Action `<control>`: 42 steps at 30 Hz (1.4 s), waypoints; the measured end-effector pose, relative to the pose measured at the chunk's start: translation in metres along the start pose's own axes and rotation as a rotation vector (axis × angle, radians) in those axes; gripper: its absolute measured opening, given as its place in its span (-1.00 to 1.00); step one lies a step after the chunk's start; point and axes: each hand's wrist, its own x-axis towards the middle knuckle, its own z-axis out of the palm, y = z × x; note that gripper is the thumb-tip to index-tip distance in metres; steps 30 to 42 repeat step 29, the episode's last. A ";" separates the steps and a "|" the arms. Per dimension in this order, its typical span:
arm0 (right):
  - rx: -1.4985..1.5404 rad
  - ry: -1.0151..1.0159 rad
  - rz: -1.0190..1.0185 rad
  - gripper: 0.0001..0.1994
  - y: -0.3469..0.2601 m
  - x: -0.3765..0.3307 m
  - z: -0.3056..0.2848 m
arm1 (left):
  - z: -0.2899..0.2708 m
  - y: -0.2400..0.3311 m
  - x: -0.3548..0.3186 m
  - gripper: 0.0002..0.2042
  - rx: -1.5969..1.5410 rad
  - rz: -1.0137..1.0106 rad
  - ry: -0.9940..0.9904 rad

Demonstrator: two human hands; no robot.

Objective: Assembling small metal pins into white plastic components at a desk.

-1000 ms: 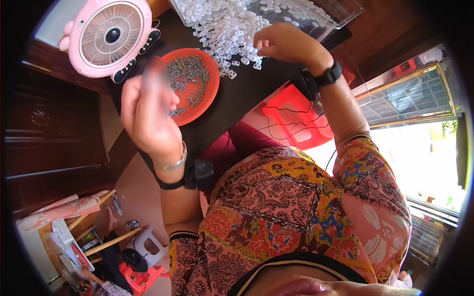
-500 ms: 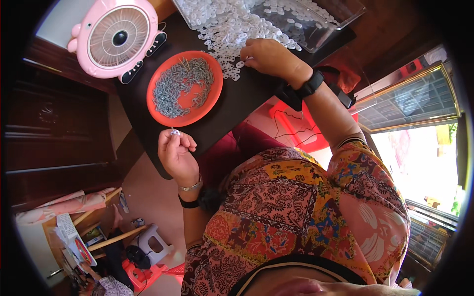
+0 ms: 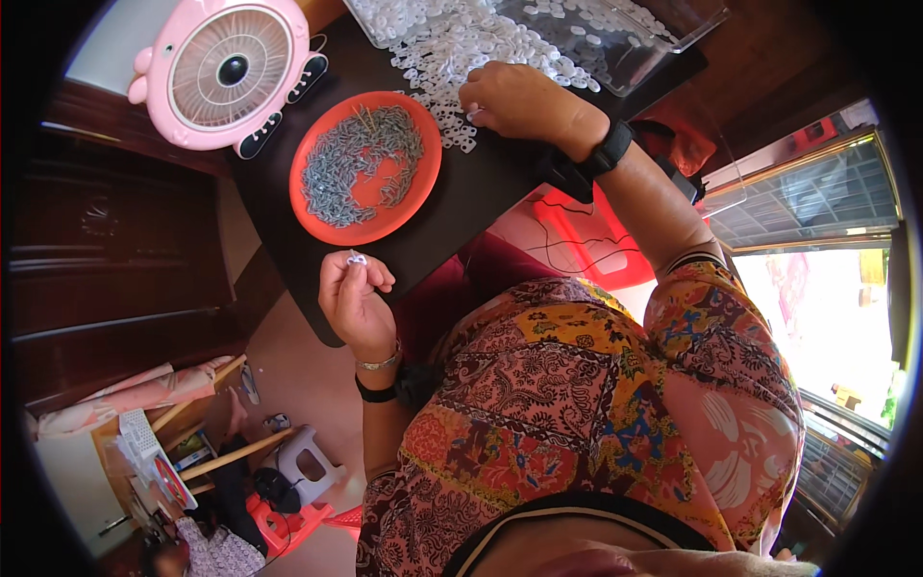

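My left hand (image 3: 354,303) is raised near the front edge of a dark table (image 3: 452,207), fingertips pinched on a small white ring-shaped piece (image 3: 357,259). My right hand (image 3: 514,99) rests palm down on the table at the edge of a heap of several small white pieces (image 3: 452,48); what its fingers hold is hidden. An orange-red round plate (image 3: 415,197) lies between the hands, filled with many small grey metal parts (image 3: 351,159).
A pink fan (image 3: 226,72) stands at the table's far left. A clear plastic tray (image 3: 663,29) with white pieces lies at the far right. A red plastic stool (image 3: 586,245) with wires sits under the table. Low stools and clutter are on the floor at lower left.
My left hand came down from over the plate to the table's front edge, now pinching a white piece. My right hand stayed by the white heap.
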 end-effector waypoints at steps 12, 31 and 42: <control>1.472 0.046 0.101 -0.86 -0.063 -0.010 -0.006 | -0.002 0.003 -0.002 -0.88 -0.001 -0.057 -0.009; 1.695 -0.130 -0.074 -0.84 -0.141 -0.028 0.012 | 0.003 0.030 -0.021 -0.83 -0.020 -0.078 -0.123; 1.695 -0.130 -0.074 -0.84 -0.141 -0.028 0.012 | 0.003 0.030 -0.021 -0.83 -0.020 -0.078 -0.123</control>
